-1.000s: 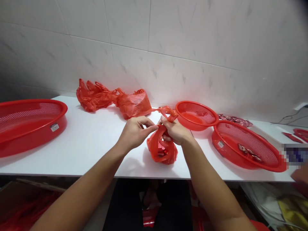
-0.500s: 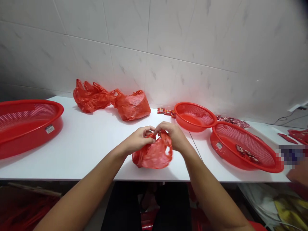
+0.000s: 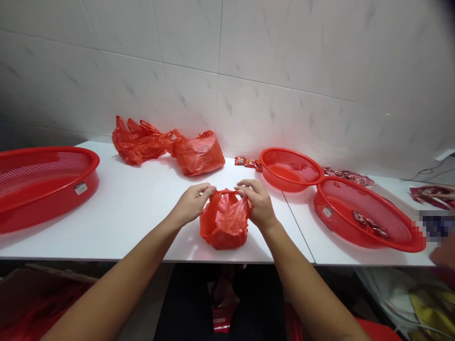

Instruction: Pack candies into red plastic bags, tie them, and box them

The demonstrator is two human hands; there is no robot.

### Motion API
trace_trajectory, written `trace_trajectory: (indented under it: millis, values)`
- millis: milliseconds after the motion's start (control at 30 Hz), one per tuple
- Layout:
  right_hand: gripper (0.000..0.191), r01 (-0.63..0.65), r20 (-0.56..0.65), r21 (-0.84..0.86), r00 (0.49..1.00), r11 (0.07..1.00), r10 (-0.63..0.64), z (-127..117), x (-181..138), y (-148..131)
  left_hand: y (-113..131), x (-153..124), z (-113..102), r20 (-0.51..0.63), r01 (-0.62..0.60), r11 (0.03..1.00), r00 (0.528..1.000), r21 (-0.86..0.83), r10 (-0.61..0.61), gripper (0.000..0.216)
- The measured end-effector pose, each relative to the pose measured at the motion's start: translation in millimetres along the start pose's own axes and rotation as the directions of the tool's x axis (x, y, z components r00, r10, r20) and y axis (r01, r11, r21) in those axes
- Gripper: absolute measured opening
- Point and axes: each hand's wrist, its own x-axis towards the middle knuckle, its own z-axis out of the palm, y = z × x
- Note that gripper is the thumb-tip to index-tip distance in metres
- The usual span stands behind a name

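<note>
A red plastic bag (image 3: 227, 225) sits on the white table near its front edge, right before me. My left hand (image 3: 194, 201) pinches the bag's top at the left, thumb against fingers. At the right of the top, my right hand (image 3: 259, 201) grips the bag, its fingers bent over the plastic. Between the hands a twisted strip of the bag is stretched, and the sides below bulge out. What the bag holds, if anything, cannot be made out.
Behind lie a filled red bag (image 3: 199, 154) and crumpled red bags (image 3: 137, 142). Small red packets (image 3: 245, 162) lie by a red basket (image 3: 291, 184). Another basket (image 3: 334, 222) holds packets; a large one (image 3: 85, 175) stands left. At far right, another person's hand (image 3: 442, 192) touches red packets.
My hands have moved apart, drawing the bag's top out between them. The bag now stands more upright. At far right another person's hand has come into view.
</note>
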Motion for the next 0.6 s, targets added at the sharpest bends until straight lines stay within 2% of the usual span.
trace_trajectory:
  millis: [67, 100, 167, 233, 267, 300, 333, 400, 433, 467, 500, 600]
  values:
    - [0.029, -0.148, 0.058, -0.063, 0.987, 0.987, 0.152, -6, -20, 12, -20, 3, -20, -0.135, -0.029, 0.962, 0.989, 0.271, 0.068, 0.046]
    - [0.031, -0.227, 0.110, -0.060, 0.966, 0.972, 0.233, -8, -31, 17, -30, 3, -28, -0.179, -0.004, 0.940, 0.982, 0.341, 0.069, 0.046]
    - [0.031, -0.404, 0.234, 0.033, 0.892, 0.914, 0.386, -10, -51, 22, -47, -1, -36, -0.200, 0.057, 0.939, 0.980, 0.338, 0.012, 0.048]
    - [0.035, -0.590, 0.382, 0.205, 0.783, 0.781, 0.491, -5, -63, 21, -57, -10, -32, -0.133, 0.047, 0.971, 0.991, 0.233, -0.016, 0.047]
    - [0.040, -0.658, 0.458, 0.282, 0.732, 0.699, 0.505, -1, -65, 18, -58, -16, -26, -0.075, 0.014, 0.983, 0.997, 0.182, 0.000, 0.044]
    - [0.044, -0.703, 0.521, 0.339, 0.694, 0.626, 0.497, 4, -64, 13, -58, -22, -17, -0.008, -0.028, 0.989, 1.000, 0.146, 0.029, 0.045]
    - [0.046, -0.720, 0.574, 0.376, 0.675, 0.583, 0.464, 10, -61, 7, -58, -28, -7, 0.059, -0.072, 0.989, 0.996, 0.130, 0.065, 0.060]
    - [0.046, -0.694, 0.651, 0.402, 0.676, 0.598, 0.346, 23, -50, -5, -55, -35, 13, 0.155, -0.142, 0.980, 0.981, 0.138, 0.121, 0.107]
    - [0.043, -0.667, 0.681, 0.397, 0.675, 0.631, 0.285, 29, -42, -11, -55, -37, 21, 0.184, -0.166, 0.975, 0.973, 0.150, 0.137, 0.118]
    - [0.040, -0.640, 0.712, 0.386, 0.665, 0.665, 0.226, 35, -35, -14, -55, -39, 26, 0.198, -0.180, 0.970, 0.969, 0.165, 0.146, 0.115]
    - [0.037, -0.615, 0.749, 0.369, 0.641, 0.697, 0.169, 40, -27, -16, -56, -40, 29, 0.196, -0.183, 0.965, 0.970, 0.185, 0.146, 0.101]
    - [0.027, -0.578, 0.840, 0.355, 0.542, 0.735, 0.021, 57, -3, -6, -64, -51, 18, 0.124, -0.116, 0.957, 0.989, 0.266, 0.086, 0.033]
